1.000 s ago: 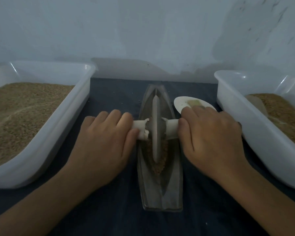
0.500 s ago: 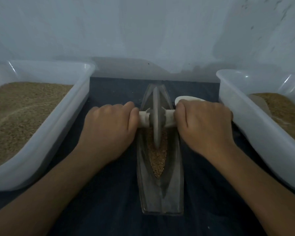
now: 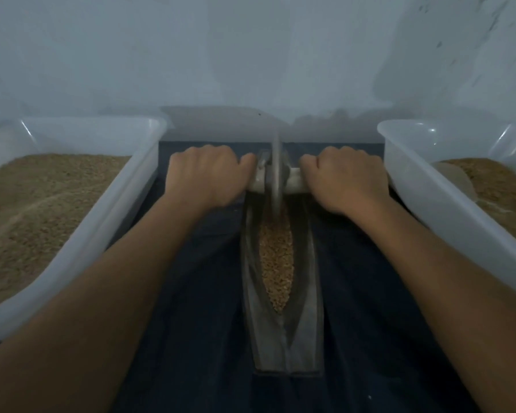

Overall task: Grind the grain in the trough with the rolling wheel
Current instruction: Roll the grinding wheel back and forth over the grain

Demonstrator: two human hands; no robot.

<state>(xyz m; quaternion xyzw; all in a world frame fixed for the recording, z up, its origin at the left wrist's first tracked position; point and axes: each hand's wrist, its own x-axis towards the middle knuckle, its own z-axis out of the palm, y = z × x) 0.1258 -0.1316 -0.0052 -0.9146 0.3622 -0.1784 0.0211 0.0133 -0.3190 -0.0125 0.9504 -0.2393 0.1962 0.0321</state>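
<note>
L hand (image 3: 204, 175) & R hand (image 3: 344, 177) both fisted tight round wheel (image 3: 276, 174) axle ends, far end of trough (image 3: 307, 293)

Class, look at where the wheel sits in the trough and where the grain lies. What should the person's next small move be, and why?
Probably draw the wheel back toward the body. Both the left hand and the right hand grip its axle handles at the far end of the trough, while nearly all the visible grain lies nearer the person, uncovered by the wheel. A return roll would likely crush it.
</note>
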